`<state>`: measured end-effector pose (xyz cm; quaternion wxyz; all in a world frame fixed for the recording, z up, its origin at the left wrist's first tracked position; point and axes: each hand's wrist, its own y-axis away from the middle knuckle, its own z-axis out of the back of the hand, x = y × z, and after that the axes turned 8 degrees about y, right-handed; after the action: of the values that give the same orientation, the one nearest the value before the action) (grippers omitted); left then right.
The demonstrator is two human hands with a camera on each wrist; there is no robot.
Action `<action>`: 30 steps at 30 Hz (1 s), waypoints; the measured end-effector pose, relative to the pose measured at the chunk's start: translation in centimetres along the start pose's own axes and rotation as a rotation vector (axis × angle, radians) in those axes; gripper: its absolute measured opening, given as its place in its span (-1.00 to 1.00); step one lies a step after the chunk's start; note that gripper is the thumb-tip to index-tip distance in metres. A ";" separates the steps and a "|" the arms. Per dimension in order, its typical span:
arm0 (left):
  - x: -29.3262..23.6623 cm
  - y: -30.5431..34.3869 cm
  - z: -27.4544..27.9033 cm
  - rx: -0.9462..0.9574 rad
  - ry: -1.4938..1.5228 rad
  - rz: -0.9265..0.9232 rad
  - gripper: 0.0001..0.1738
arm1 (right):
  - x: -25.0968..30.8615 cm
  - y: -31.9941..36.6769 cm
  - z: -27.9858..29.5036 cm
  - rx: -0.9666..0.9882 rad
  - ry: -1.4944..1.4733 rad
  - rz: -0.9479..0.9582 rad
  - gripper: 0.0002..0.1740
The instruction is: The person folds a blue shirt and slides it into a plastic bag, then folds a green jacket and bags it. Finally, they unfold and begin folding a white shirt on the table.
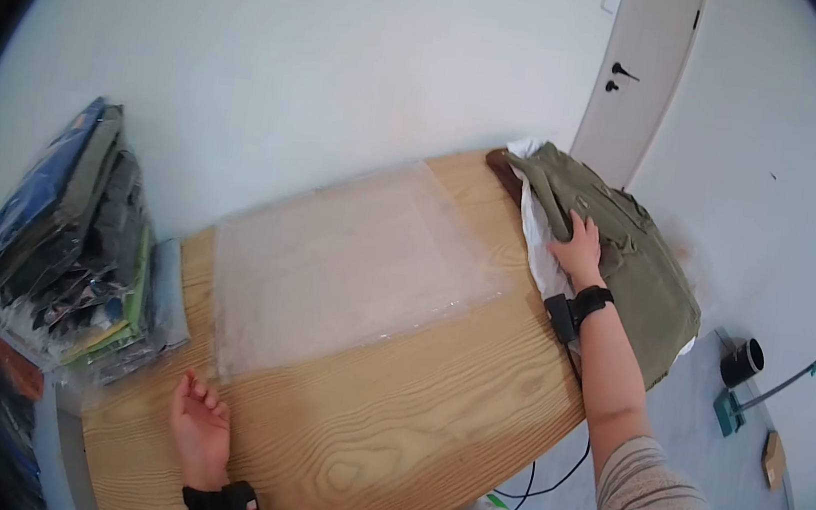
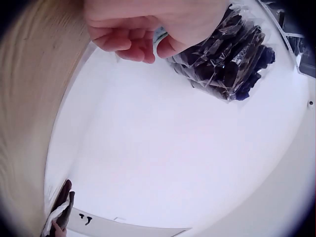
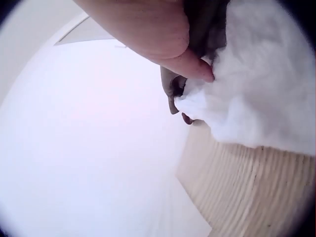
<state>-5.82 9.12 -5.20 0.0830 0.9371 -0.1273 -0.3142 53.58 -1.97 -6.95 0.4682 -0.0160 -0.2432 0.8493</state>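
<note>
My right hand (image 1: 582,250) lies on an olive-green garment (image 1: 641,282) at the table's right end, fingers spread over the cloth. White material (image 1: 537,235) shows along the garment's left edge; in the right wrist view the thumb touches this white material (image 3: 256,94). A transparent plastic bag (image 1: 346,268) lies flat across the middle of the table. My left hand (image 1: 201,425) is above the table's front left, palm up with loosely curled fingers and nothing in them; the left wrist view shows the same hand (image 2: 143,29).
Several clothes in clear plastic are stacked (image 1: 78,238) at the table's left end. The wooden table (image 1: 357,441) stands against a white wall. A black cable (image 1: 558,486) hangs by its front right edge. On the floor at right are a black bin (image 1: 743,364) and a green dustpan (image 1: 729,414).
</note>
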 end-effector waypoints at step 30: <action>-0.8 1.7 -2.5 0.304 0.245 -0.001 -0.85 | -9.0 -1.3 47.2 -0.881 0.300 0.292 -0.49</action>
<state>-5.24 7.96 -2.40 -0.0447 0.9701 -0.1617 -0.1752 47.67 -27.43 33.34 0.3227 -0.3689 -0.5046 0.7108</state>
